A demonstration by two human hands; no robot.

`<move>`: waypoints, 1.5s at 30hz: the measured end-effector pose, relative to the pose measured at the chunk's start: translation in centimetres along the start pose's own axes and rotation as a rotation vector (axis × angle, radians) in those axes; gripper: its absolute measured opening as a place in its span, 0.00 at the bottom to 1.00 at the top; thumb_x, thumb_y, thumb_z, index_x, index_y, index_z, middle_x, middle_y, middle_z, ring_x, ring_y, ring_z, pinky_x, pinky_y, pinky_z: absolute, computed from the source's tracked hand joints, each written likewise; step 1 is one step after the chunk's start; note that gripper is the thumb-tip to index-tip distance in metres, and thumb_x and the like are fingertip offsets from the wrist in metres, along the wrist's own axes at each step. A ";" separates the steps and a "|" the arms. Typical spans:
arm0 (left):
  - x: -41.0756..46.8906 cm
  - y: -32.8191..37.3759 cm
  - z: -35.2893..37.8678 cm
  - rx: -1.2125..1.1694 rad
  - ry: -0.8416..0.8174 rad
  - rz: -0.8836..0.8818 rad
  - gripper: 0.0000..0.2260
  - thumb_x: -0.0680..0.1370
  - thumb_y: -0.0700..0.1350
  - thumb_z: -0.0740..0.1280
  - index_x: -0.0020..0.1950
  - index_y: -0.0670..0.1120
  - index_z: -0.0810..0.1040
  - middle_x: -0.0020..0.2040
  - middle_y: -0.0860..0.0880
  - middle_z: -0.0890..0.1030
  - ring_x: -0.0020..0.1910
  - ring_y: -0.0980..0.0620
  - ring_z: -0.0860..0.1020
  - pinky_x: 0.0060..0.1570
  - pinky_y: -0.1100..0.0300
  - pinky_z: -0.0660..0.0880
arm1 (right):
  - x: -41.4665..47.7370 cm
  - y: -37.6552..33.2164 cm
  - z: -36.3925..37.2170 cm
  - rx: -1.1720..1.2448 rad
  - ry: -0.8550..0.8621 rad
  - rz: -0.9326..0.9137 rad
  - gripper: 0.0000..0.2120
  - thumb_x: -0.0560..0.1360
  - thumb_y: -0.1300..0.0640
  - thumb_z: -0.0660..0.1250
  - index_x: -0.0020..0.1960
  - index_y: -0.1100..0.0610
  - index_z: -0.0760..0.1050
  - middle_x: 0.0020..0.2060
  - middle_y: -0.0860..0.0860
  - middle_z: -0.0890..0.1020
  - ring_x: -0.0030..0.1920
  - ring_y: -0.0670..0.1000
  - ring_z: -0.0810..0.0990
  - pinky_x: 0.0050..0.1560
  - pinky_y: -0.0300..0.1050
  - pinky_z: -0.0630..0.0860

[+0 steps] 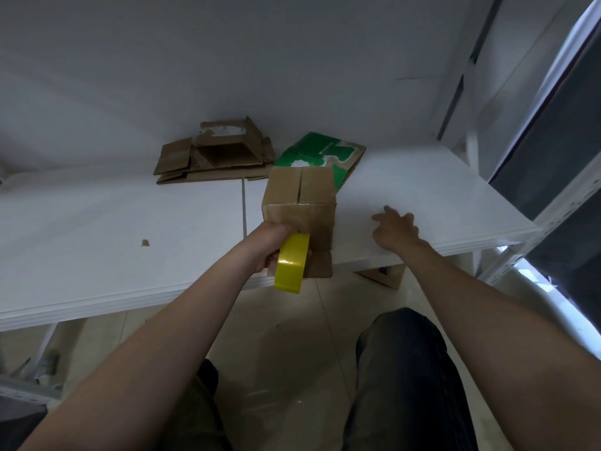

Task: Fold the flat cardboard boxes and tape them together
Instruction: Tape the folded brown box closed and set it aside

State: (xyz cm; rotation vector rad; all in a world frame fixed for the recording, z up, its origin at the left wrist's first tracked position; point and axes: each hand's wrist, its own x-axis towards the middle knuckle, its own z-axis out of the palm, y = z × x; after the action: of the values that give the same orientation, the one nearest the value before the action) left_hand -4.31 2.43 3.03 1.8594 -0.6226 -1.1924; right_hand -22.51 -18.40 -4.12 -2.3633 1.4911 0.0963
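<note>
Risk 1: the folded box [300, 196] stands at the near edge of the white table [130, 222], and its lower flap hangs past that edge. Only the left hand [276, 242] is at it. A pull toward the body could tip it off onto the floor.

Risk 2: the left hand carries two loads at once. Its fingers curl round the yellow tape roll [291, 265] and are pressed to the box's near face. If the roll shifts, the box is likely to lose its support.

Risk 3: the top flaps meet with an open seam. No tape across it can be made out, so the flaps may spring up if the box is knocked.

The right hand [395, 231] is spread and grasps nothing. It lies over the table to the right of the box, apart from it. Contact with the tabletop cannot be judged.

Position relative to grip: the box sits just beyond and above the left hand, touching it. The roll hangs below the hand, in front of the box's lower flap.

More stock lies at the far side: a brown flat cardboard pile [214, 157] and a green flattened box [325, 151], which is just behind the folded box.
</note>
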 end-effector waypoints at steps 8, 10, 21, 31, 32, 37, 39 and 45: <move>-0.8 0.6 0.4 0.028 0.025 -0.003 0.07 0.85 0.50 0.61 0.49 0.50 0.70 0.32 0.51 0.83 0.32 0.52 0.81 0.37 0.58 0.74 | 0.3 0.2 1.7 0.264 0.084 -0.150 0.22 0.76 0.67 0.66 0.69 0.59 0.77 0.66 0.58 0.79 0.65 0.58 0.77 0.65 0.42 0.69; -1.1 0.7 0.4 0.037 0.026 0.004 0.08 0.85 0.50 0.60 0.47 0.51 0.69 0.37 0.49 0.80 0.36 0.52 0.79 0.37 0.58 0.73 | -0.2 -0.2 1.9 0.302 0.104 -0.187 0.21 0.76 0.68 0.65 0.68 0.60 0.78 0.60 0.58 0.81 0.61 0.57 0.79 0.62 0.41 0.71; -0.9 0.2 0.1 0.038 0.019 0.003 0.09 0.85 0.51 0.60 0.49 0.49 0.71 0.24 0.55 0.80 0.22 0.59 0.79 0.36 0.59 0.74 | -2.3 -2.7 -0.5 0.885 0.353 -0.056 0.08 0.81 0.58 0.67 0.59 0.58 0.78 0.49 0.56 0.85 0.33 0.50 0.83 0.29 0.39 0.76; -0.2 -0.5 0.0 0.005 -0.030 -0.029 0.12 0.84 0.54 0.62 0.51 0.46 0.77 0.35 0.49 0.86 0.42 0.46 0.82 0.44 0.56 0.79 | -3.4 -6.5 -5.2 1.702 0.025 0.040 0.10 0.81 0.65 0.64 0.61 0.65 0.76 0.59 0.66 0.79 0.41 0.52 0.81 0.37 0.40 0.79; -0.2 -0.5 0.0 0.001 -0.033 -0.025 0.12 0.84 0.54 0.62 0.51 0.47 0.77 0.35 0.50 0.86 0.41 0.47 0.83 0.45 0.55 0.79 | -3.5 -6.6 -5.3 1.726 -0.042 0.048 0.10 0.80 0.67 0.65 0.62 0.66 0.76 0.59 0.65 0.78 0.46 0.53 0.80 0.40 0.39 0.80; -0.5 -0.5 0.0 -0.012 -0.018 -0.004 0.10 0.84 0.54 0.62 0.50 0.48 0.73 0.28 0.53 0.83 0.27 0.55 0.83 0.39 0.58 0.78 | -3.7 -8.0 -6.0 1.850 -0.158 0.046 0.06 0.79 0.69 0.66 0.56 0.68 0.77 0.51 0.63 0.78 0.37 0.47 0.75 0.32 0.34 0.73; -0.4 -0.6 -0.1 -0.011 -0.013 -0.003 0.10 0.84 0.54 0.62 0.50 0.49 0.73 0.28 0.53 0.83 0.26 0.56 0.82 0.38 0.59 0.77 | -3.7 -8.3 -6.2 1.901 -0.205 0.060 0.13 0.80 0.66 0.67 0.64 0.69 0.75 0.44 0.59 0.79 0.30 0.44 0.70 0.29 0.33 0.67; 0.1 -1.1 -0.2 -0.040 -0.006 0.002 0.10 0.83 0.53 0.64 0.51 0.47 0.75 0.30 0.52 0.84 0.28 0.54 0.83 0.39 0.58 0.79 | -3.4 -9.0 -6.3 2.117 -0.265 0.105 0.14 0.83 0.62 0.62 0.66 0.67 0.71 0.45 0.62 0.81 0.30 0.44 0.69 0.25 0.35 0.67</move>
State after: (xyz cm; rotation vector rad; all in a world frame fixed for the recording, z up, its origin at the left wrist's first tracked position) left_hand -4.12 3.00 2.11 1.8216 -0.5998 -1.2016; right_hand -16.84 -13.99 4.89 -0.4733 0.6292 -0.7174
